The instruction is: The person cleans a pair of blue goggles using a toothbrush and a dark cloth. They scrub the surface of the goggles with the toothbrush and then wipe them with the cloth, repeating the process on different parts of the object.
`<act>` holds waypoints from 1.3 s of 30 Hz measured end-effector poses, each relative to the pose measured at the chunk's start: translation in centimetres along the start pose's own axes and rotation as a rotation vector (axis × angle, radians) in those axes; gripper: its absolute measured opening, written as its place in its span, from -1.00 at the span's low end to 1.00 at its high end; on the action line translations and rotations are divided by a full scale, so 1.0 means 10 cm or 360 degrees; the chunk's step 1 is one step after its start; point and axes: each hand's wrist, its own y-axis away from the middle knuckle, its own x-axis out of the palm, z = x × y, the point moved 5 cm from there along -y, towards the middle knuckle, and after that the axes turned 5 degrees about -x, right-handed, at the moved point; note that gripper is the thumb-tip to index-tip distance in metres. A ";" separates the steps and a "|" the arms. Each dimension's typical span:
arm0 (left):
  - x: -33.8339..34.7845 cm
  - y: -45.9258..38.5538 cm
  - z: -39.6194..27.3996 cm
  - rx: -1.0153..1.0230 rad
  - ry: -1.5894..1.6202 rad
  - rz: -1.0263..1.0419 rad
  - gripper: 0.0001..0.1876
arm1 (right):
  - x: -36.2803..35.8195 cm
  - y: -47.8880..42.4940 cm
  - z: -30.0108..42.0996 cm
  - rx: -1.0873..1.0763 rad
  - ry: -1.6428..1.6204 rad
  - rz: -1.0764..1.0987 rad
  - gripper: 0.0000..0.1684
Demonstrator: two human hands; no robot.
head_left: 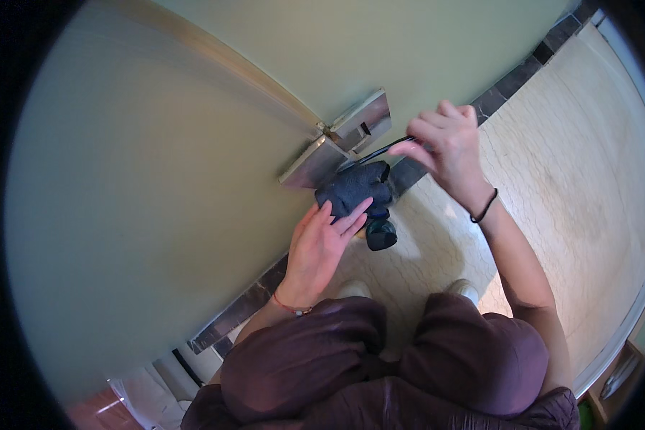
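Observation:
Near the middle, two metal plates stand out from the green wall at a wooden strip: the lower-left plate (314,164) and the upper-right plate (363,119), which has a cut-out. My right hand (446,142) grips a thin dark rod (384,152), whose far end reaches the lower plate's right edge. My left hand (322,242) lies with its fingers against a dark grey fabric bundle (352,188) just under that plate; whether it grips the bundle is unclear. Below the bundle is a dark, rounded object (381,234), its kind unclear.
Green wall (140,188) fills the left and top. A dark tile skirting (510,80) runs along its foot. Pale marble-look floor (559,188) spreads right, under my shoes. White items (150,395) stand at lower left, and a wooden shelf or box (621,376) at lower right.

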 end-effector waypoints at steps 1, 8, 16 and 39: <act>0.01 -0.01 0.00 0.0005 -0.0034 0.0025 -0.58 | 0.03 -0.01 0.07 -0.0031 -0.0013 -0.0037 -0.52; -0.01 0.02 0.01 0.0010 -0.0034 0.0007 -0.60 | 0.03 0.01 0.05 -0.0015 0.0076 0.0007 -0.50; -0.04 0.04 0.03 0.0000 0.0067 -0.0019 -0.64 | 0.01 0.08 0.01 0.0113 0.0030 -0.0024 -0.50; -0.07 0.00 0.02 0.0026 0.0091 -0.0054 -0.75 | 0.00 -0.06 0.05 0.0057 -0.0005 -0.0011 -0.48</act>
